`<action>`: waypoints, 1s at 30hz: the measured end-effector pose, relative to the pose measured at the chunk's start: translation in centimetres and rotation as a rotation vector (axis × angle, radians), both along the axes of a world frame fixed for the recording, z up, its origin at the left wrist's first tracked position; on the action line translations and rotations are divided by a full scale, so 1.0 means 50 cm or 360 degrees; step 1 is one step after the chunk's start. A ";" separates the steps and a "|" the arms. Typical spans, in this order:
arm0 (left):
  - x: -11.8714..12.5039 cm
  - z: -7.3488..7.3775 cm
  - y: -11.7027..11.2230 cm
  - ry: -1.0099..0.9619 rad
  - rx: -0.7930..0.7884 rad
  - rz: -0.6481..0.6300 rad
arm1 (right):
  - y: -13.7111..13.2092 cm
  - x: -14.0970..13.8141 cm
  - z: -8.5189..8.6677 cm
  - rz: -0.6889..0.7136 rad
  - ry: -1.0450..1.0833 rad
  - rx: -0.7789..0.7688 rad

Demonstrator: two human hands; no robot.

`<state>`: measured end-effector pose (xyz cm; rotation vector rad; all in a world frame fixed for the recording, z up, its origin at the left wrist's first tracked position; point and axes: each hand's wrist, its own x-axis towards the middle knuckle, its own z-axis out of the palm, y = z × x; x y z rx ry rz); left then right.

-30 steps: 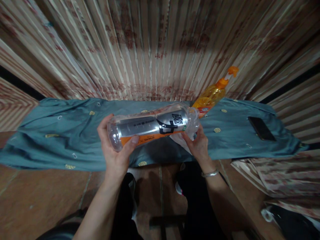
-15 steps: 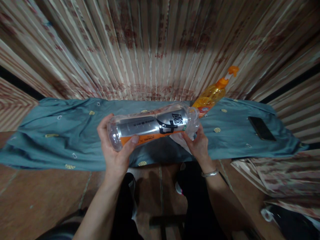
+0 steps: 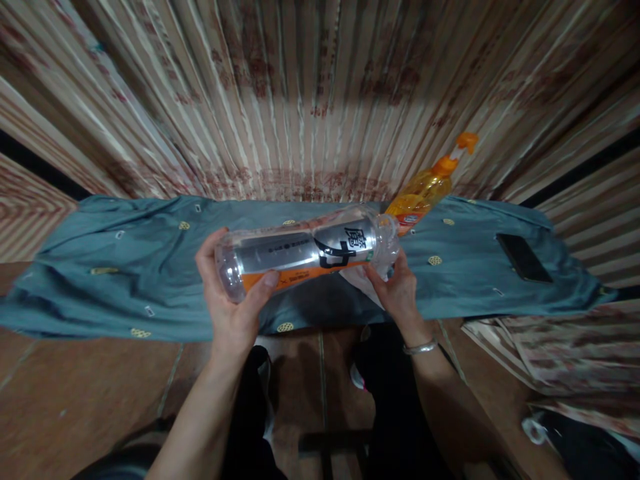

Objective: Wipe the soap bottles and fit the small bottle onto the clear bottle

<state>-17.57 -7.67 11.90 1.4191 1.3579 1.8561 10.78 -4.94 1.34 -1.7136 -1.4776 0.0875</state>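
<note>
A clear plastic bottle (image 3: 305, 252) with a silver, black and orange label lies sideways in the air between my hands. My left hand (image 3: 233, 297) is wrapped round its base end, thumb on the orange stripe. My right hand (image 3: 397, 290) grips the neck end together with a pale cloth or tissue (image 3: 363, 283) that hangs under the bottle. Both hands hover over the near edge of a teal cloth (image 3: 125, 267) spread on a low surface.
An orange-capped bottle of yellow liquid (image 3: 425, 190) stands at the back of the teal cloth, right of centre. A dark phone (image 3: 523, 257) lies on the cloth's right end. Patterned curtains (image 3: 320, 100) hang behind. My legs and a brown tiled floor (image 3: 90, 393) are below.
</note>
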 end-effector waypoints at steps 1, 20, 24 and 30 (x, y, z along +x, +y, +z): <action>0.000 0.000 0.000 0.0000 -0.0012 0.0005 | 0.000 0.000 -0.001 -0.0002 -0.0003 0.0008; 0.001 0.001 0.000 -0.0023 0.0041 -0.0020 | -0.001 -0.003 0.003 -0.0034 0.0005 -0.0003; 0.000 0.000 -0.001 0.0010 0.0010 0.0004 | -0.001 -0.003 0.002 -0.0011 0.0011 0.0001; -0.002 0.000 -0.001 0.0032 0.0002 0.0011 | -0.001 -0.002 0.000 -0.0028 -0.0022 0.0011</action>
